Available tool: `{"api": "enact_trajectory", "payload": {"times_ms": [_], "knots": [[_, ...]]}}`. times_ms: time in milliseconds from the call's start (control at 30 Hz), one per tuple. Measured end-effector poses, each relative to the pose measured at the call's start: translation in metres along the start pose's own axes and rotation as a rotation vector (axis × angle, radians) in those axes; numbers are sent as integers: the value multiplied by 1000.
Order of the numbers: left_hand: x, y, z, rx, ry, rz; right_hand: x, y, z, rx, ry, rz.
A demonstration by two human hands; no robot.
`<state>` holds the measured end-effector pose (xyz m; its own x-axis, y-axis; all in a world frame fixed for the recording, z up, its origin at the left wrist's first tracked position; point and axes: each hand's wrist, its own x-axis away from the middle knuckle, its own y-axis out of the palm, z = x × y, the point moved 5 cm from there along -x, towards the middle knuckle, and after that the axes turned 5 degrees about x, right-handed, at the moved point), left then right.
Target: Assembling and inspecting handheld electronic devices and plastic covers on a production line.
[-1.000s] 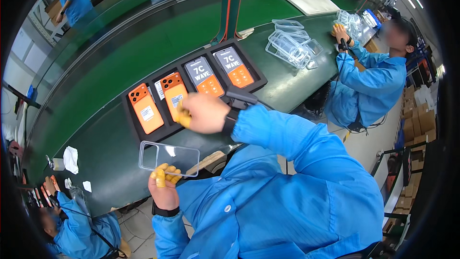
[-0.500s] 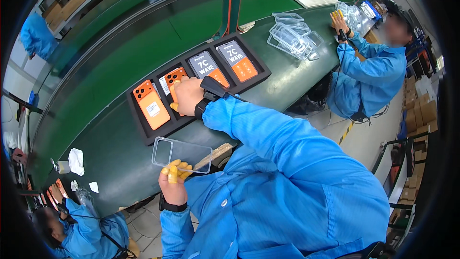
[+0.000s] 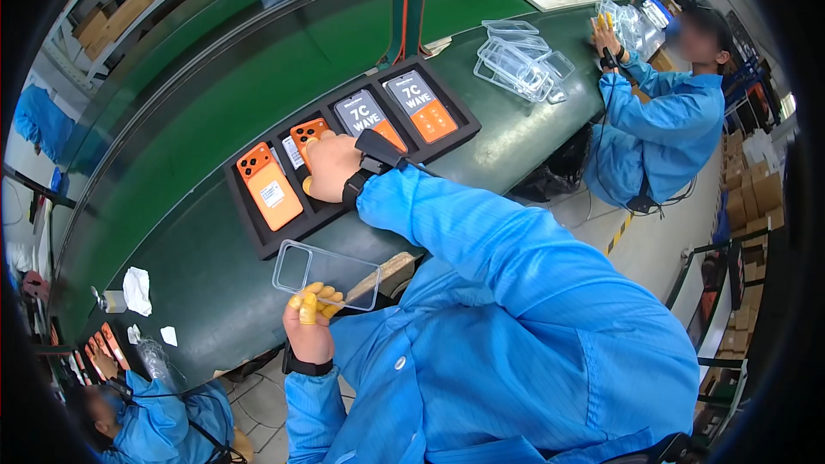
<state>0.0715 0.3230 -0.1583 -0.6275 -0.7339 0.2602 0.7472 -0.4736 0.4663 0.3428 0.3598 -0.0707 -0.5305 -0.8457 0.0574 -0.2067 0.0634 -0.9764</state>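
Observation:
My left hand (image 3: 309, 331), with yellow covers on its fingers, pinches the lower edge of a clear phone case (image 3: 337, 268). The case is held tilted in front of the table's near edge. Over a black foam tray (image 3: 320, 225), my right hand (image 3: 333, 170) has thumb and fingers around an orange phone (image 3: 307, 131) in the second slot from the left; the hand covers much of it. In the leftmost slot another orange phone (image 3: 273, 196) lies back up with a white label. Two phones with printed grey and orange fronts (image 3: 361, 112) fill the slots to the right.
Several clear cases (image 3: 520, 64) lie heaped beyond the tray, right of a green post (image 3: 404, 9). A co-worker (image 3: 657, 125) sits at the right, another (image 3: 163, 421) at lower left near orange phones. Crumpled white tissue (image 3: 137, 290) lies on the left.
The whole view has shifted slightly. My left hand keeps the clear case and my right hand stays at the same phone, with hardly any movement.

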Motion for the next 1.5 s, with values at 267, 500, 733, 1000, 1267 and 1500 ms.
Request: {"api": "enact_trajectory", "payload": {"times_ms": [267, 500, 733, 1000, 1267, 1500], "knots": [[0, 3, 4, -48, -19, 30, 2, -31, 47, -350, 157, 23], [-2, 6, 6, -35, -65, 64, 9, 6, 95, -861, 105, 171], [-3, 38, 17, -14, -71, -23, 101, 4, 73, -1585, -23, -253], [-8, 75, 25, -78, 96, -161, 168, 2, 57, -1640, -185, -552], [-2, 81, 15, -149, 78, -315, 173, 7, 66, -1600, -141, -567], [6, 86, 14, -106, 26, -367, 176, 11, 67, -1617, -105, -577]]}}
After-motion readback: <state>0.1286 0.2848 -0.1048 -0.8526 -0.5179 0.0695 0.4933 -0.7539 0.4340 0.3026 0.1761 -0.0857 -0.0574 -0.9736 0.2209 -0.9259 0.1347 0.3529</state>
